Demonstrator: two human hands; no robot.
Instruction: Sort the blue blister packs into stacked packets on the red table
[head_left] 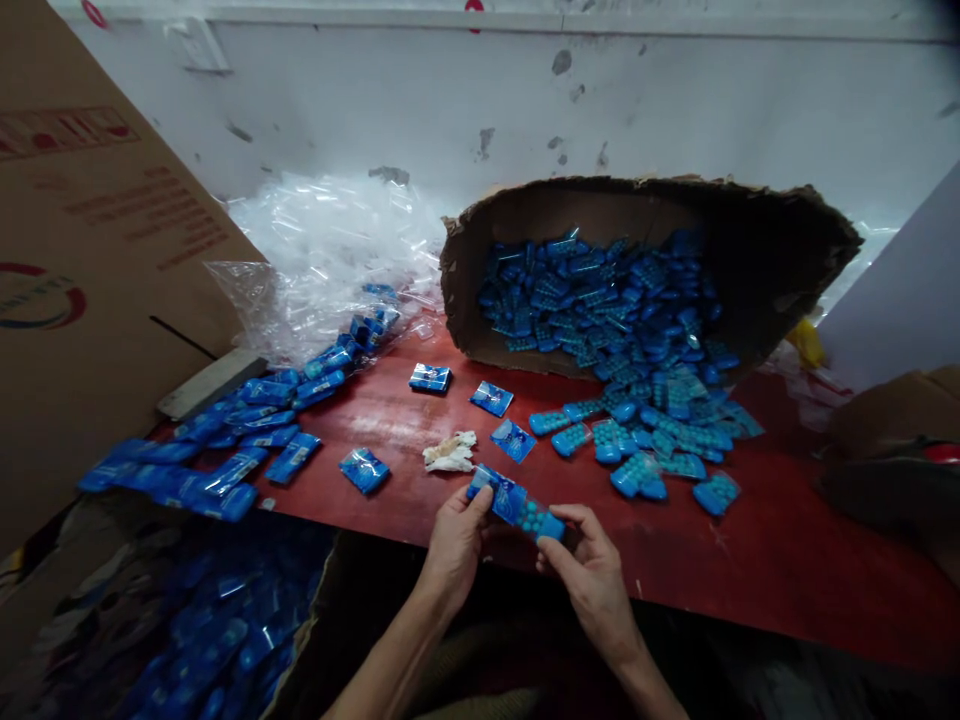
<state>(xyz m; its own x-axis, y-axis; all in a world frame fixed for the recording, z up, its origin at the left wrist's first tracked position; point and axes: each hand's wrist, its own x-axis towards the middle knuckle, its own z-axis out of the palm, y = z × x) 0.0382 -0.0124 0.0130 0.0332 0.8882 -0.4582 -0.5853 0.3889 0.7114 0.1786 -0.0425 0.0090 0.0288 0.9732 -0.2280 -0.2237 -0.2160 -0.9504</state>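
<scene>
My left hand [454,540] pinches a blue printed sleeve [507,499] between thumb and fingers, above the front edge of the red table. With its thumb and fingers, my right hand [592,575] grips the blue end of a small clear pack of turquoise balls [534,520]. The pack's other end meets the sleeve's right end; whether it is inside cannot be made out. Just beyond my hands lie a flat blue sleeve [513,440] and a crumpled whitish scrap [450,452]. More ball packs [637,475] are spread to the right.
A cardboard box [780,200] on its side spills ball packs onto the table [795,560]. Stacks of sleeves [430,377] lie mid-table. Sleeved blue packs [255,415] line the left, before clear plastic bags [337,230]. Below sits a container of blue packs [232,620].
</scene>
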